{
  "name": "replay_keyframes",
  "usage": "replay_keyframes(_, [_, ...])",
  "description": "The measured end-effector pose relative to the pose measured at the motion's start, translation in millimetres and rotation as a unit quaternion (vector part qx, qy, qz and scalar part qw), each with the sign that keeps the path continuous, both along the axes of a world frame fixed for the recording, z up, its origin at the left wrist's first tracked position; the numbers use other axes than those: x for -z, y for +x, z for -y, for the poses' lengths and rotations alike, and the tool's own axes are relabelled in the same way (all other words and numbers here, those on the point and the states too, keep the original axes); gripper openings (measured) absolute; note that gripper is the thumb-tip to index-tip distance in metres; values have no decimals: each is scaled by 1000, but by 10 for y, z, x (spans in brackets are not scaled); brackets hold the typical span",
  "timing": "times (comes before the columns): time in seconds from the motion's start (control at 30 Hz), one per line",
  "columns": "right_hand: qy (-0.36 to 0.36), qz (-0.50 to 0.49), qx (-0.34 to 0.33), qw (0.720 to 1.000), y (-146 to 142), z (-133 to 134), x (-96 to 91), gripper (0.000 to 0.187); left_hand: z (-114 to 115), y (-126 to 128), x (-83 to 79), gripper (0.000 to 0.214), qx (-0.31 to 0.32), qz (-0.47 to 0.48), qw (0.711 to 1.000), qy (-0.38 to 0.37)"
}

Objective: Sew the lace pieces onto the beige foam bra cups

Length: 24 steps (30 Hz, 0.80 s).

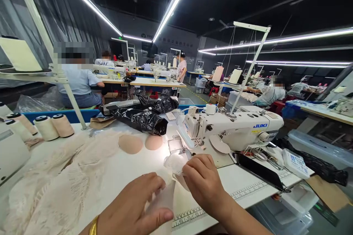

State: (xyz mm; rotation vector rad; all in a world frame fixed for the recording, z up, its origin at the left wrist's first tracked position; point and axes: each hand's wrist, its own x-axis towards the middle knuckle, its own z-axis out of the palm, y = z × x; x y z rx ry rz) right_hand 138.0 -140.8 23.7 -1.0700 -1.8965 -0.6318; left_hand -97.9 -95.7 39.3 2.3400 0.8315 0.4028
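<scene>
Left hand (132, 207) and right hand (205, 183) on pale, sheer fabric piece (173, 162)

You're getting four thread cones (53, 126) lying on their sides at the far left of the table (121, 176). Lace fabric (63, 180) is spreading over the left half. Two beige cups (130, 144) are sitting side by side, just in front of black plastic bags (140, 119). Scissors (264, 158) are lying near a white control box (295, 163) on the right. Behind, a person in a pale blue shirt (78, 80) is sitting, and another in pink (182, 68) is standing farther back.
</scene>
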Motion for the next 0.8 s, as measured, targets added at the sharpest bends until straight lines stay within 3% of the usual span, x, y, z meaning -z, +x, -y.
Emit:
replay_keyframes(0.1, [42, 10, -40, 998, -24, 68, 83, 22, 19, 56, 96, 55, 31, 55, 977, -204])
replay_keyframes(0.17, [59, 29, -76, 995, -41, 114, 147, 20, 32, 159, 165, 59, 23, 158, 928, -338])
replay_keyframes(0.23, [60, 46, -105, 992, -52, 153, 206, 19, 59, 281, 218, 55, -18, 270, 858, -436])
replay_keyframes(0.3, [41, 58, -124, 990, -45, 181, 255, 18, 92, 382, 258, 51, -62, 344, 796, -493])
replay_keyframes(0.4, [-26, 47, -132, 990, 22, 210, 296, 8, 123, 445, 331, 48, -117, 403, 745, -518])
replay_keyframes(0.47, [-79, -2, -125, 989, 91, 227, 283, 15, 117, 437, 399, 48, -149, 422, 746, -492])
replay_keyframes(0.53, [-112, -90, -110, 983, 142, 243, 233, 14, 93, 422, 471, 45, -168, 428, 768, -445])
replay_keyframes(0.67, [-195, -220, -128, 947, 55, 266, 121, 22, 120, 452, 553, 39, -189, 456, 787, -370])
replay_keyframes(0.73, [-262, -252, -138, 921, -63, 281, 167, 18, 229, 496, 567, 41, -196, 471, 784, -354])
replay_keyframes(0.8, [-319, -294, -143, 890, -154, 264, 337, 33, 352, 550, 606, 38, -203, 472, 796, -321])
